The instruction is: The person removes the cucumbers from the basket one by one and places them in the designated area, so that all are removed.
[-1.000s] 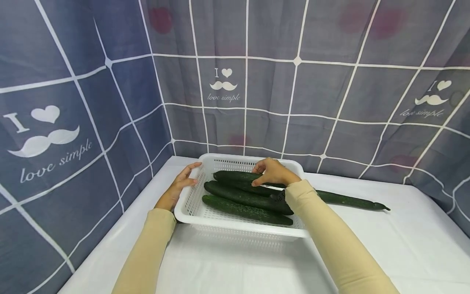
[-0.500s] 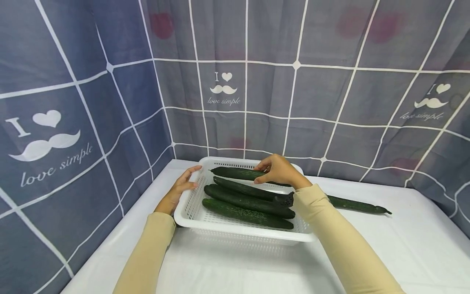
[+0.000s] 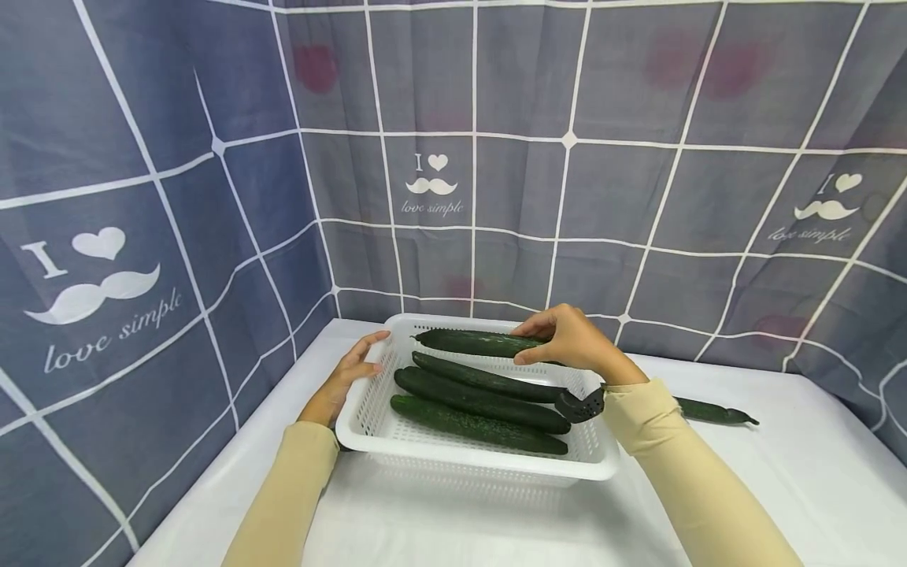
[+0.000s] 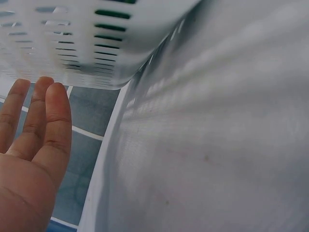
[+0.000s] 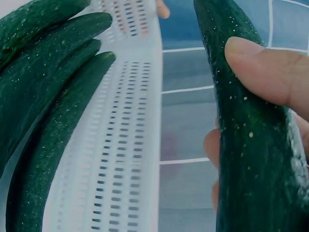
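Observation:
My right hand (image 3: pixel 570 342) grips a long dark green cucumber (image 3: pixel 471 342) over the back of a white perforated plastic basket (image 3: pixel 468 466). In the right wrist view the thumb presses on the held cucumber (image 5: pixel 253 145), with fingertips showing on its other side. My left hand (image 3: pixel 345 378) rests at the basket's left rim; three of its fingers (image 4: pixel 58 116) look straight in the left wrist view, close to the slotted wall. Several cucumbers (image 3: pixel 482 398) lie side by side in the basket. The held cucumber's right end is hidden behind my right hand.
Another cucumber (image 3: pixel 712 411) lies on the white tabletop (image 3: pixel 801 465), right of the basket, partly hidden by my right sleeve. A grey checked curtain (image 3: pixel 524 189) hangs close behind the basket and along the left side. A black perforated piece (image 3: pixel 581 405) sits by my right wrist.
My right hand has lifted the rear cucumber off the others and moved right, opening a gap in front of it. My left hand stays at the rim. The head view has tilted up slightly.

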`<state>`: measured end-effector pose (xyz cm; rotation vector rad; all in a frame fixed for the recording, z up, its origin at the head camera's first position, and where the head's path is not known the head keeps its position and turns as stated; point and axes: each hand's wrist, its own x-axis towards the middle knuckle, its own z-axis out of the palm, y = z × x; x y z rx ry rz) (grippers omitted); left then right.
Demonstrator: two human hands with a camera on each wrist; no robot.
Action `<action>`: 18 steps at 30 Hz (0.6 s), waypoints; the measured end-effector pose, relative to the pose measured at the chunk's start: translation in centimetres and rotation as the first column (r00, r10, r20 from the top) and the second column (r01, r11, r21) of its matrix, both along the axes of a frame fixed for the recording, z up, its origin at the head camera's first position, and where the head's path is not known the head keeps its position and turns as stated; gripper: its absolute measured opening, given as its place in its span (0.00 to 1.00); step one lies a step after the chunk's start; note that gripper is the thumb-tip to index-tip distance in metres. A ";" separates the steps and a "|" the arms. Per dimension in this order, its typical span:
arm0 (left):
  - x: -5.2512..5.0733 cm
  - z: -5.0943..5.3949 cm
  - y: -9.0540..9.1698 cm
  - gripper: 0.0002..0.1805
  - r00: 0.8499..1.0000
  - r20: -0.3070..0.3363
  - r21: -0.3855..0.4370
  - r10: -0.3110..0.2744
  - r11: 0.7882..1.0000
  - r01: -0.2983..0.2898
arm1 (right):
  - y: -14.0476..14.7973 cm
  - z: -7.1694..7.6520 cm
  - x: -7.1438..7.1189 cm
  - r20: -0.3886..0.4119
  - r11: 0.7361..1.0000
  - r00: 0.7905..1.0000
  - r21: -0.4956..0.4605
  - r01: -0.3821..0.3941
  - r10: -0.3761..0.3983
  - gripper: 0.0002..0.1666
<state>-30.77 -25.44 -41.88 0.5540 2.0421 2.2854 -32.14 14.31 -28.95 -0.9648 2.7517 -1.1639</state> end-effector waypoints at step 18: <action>0.2 -0.2 -0.3 0.32 0.999 0.009 0.023 -0.047 0.999 0.047 | 6.1 -0.2 3.3 -0.060 0.994 0.996 -0.092 0.060 -0.066 0.23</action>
